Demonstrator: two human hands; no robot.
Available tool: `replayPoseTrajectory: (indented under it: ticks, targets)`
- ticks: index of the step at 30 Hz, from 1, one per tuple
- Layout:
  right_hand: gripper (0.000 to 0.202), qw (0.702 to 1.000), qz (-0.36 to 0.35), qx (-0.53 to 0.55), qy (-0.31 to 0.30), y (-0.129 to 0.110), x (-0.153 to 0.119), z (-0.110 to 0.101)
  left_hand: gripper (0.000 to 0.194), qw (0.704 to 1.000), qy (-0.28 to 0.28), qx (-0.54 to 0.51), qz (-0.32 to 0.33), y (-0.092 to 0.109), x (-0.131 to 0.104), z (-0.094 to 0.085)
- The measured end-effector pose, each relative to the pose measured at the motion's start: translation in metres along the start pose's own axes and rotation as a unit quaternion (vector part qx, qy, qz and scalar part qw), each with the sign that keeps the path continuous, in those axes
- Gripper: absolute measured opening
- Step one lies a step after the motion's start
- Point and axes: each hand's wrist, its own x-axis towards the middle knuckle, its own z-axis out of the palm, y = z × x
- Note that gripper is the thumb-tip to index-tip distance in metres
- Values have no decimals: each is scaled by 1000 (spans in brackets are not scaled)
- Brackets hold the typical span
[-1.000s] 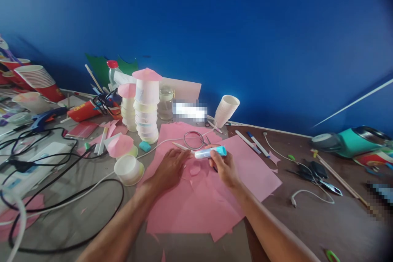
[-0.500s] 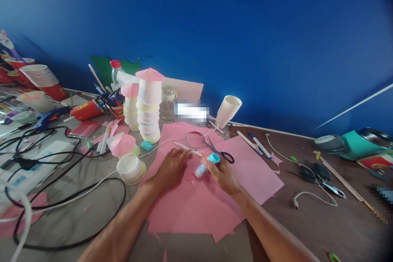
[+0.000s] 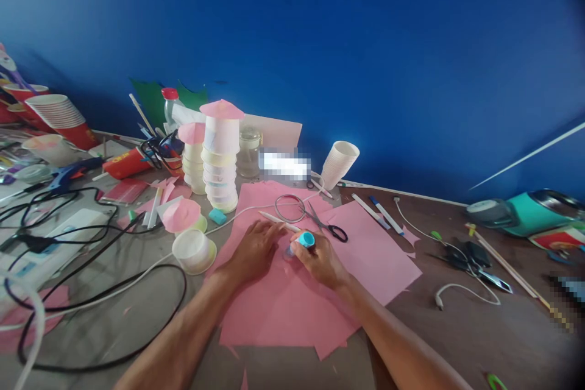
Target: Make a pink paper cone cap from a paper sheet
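My right hand (image 3: 320,259) grips a glue stick with a light blue end (image 3: 305,239), held nearly upright with its tip down on a small pink paper piece (image 3: 289,254). My left hand (image 3: 253,250) lies flat on the pink paper sheets (image 3: 361,259), fingers pressing beside that small piece. Scissors with black handles (image 3: 328,226) lie just beyond my right hand, and a metal ring (image 3: 289,207) and a white pencil-like stick (image 3: 278,221) lie beyond my left hand.
A tower of stacked paper cups with pink cone tops (image 3: 220,155) stands behind. An upturned cup (image 3: 194,251), black cables (image 3: 91,244), a tilted cup stack (image 3: 337,164), pens (image 3: 384,214), a teal device (image 3: 525,210) and a white cord (image 3: 457,292) lie around.
My right hand has turned the glue stick from lying sideways above the paper to standing tip-down on the small pink piece, moving left toward my left hand. The scissors are now uncovered.
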Motion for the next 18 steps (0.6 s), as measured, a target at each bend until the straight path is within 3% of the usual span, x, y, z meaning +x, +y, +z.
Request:
replayPoseTrajectory:
  ticks: [3, 7, 9, 18]
  targets:
    - [36, 999, 20, 22, -24, -4, -3, -7, 58, 1000, 2, 8, 2, 3, 1, -2]
    - [43, 986, 71, 105, 104, 0, -5, -12, 52, 1000, -6, 17, 6, 5, 1, -4]
    - [44, 983, 67, 104, 137, 4, -3, -10, 52, 1000, -5, 20, 4, 3, 1, -3]
    - [24, 998, 0, -35, 47, 8, 3, 2, 51, 1000, 0, 9, 13, -1, 1, 0]
